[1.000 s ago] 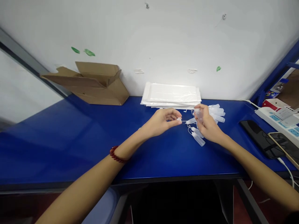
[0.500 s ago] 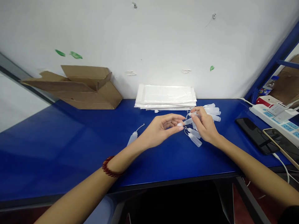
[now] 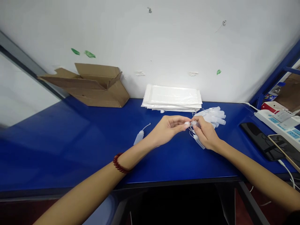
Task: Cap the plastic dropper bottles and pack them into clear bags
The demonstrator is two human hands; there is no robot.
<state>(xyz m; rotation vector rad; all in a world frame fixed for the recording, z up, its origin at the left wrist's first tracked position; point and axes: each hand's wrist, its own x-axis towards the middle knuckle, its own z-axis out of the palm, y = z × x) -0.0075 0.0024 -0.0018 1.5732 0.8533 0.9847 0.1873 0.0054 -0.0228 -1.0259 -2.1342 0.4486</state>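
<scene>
My left hand (image 3: 172,128) pinches a small white cap (image 3: 187,124) between thumb and fingertips. Right against it, my right hand (image 3: 206,132) has its thumb and fingers closed on a small translucent plastic bottle (image 3: 193,123), mostly hidden by the fingers. Behind and beside the right hand lies a pile of similar translucent bottles (image 3: 219,120), some with thin tethers. One more bottle (image 3: 198,141) lies below the fingertips, its tether curling up toward them. A separate bottle (image 3: 139,137) with a thin tail rests left of my left hand, partly behind the forearm.
A stack of white plastic-wrapped packets (image 3: 173,95) lies against the wall. An opened cardboard box (image 3: 103,93) stands at the back left of the blue table (image 3: 82,150). At right are two phones (image 3: 262,140), a power strip (image 3: 267,115) and cables.
My hands have come closer together, the right fingers meeting the left fingertips at the cap. The whole view has shifted slightly, so the scene sits farther right.
</scene>
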